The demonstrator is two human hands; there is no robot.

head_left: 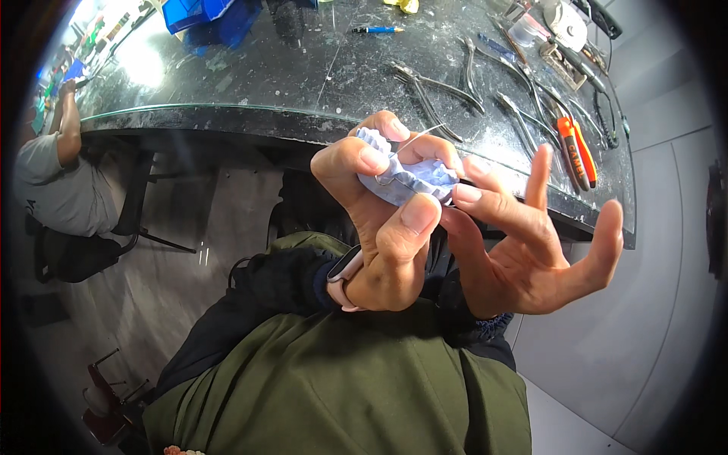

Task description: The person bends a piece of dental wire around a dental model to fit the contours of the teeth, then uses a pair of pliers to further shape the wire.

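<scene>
A pale blue plaster dental cast [413,180] is held up in front of my body, close to the bench edge. My left hand [387,227] grips it, with the thumb on the near side and the fingers curled round the far and left sides. A thin bent metal wire [418,135] lies against the cast, its long end sticking up past the left fingers and a small curve showing on the teeth. At the cast's right end, my right hand [523,235] pinches it between thumb and forefinger, with other fingers spread away.
On the dark, dusty bench [250,72] lie several metal pliers [436,87], orange-handled pliers [578,155] and a blue pen-like tool [378,29]. A blue bin [193,14] stands at the back left. Another person [68,167] sits at the bench far left.
</scene>
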